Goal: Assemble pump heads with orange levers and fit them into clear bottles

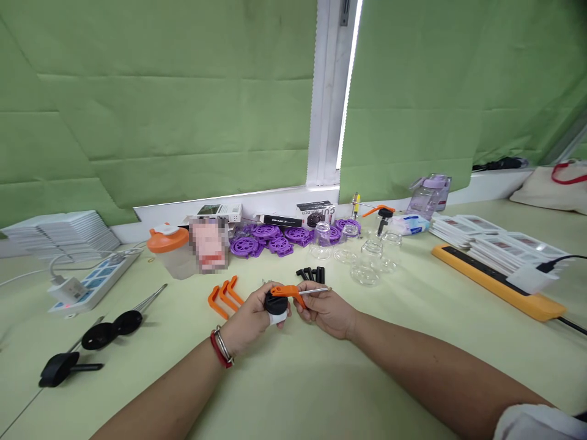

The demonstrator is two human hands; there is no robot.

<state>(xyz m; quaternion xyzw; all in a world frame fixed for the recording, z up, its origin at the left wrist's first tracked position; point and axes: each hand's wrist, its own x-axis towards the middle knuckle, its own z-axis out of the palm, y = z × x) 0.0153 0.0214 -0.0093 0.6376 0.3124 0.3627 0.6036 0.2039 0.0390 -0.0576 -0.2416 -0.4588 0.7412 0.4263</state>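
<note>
Now we are gripping a black cap [276, 304] in our left hand [253, 319]; our right hand [332, 313] is holding an orange handle [287, 291] and metal rod [318, 290] pointing toward three o'clock, while loose orange pieces [228, 300] are lying at nine.

By the left hand [251, 318] I can see two things worn together at the wrist: a shiny silver bangle [223, 343] and, just beside it on the forearm side, a rounded red band [220, 351]. The right hand [332, 313] and its forearm are bare up to a loose, whitish sleeve [532, 423], softly creased, high on the arm.
</note>
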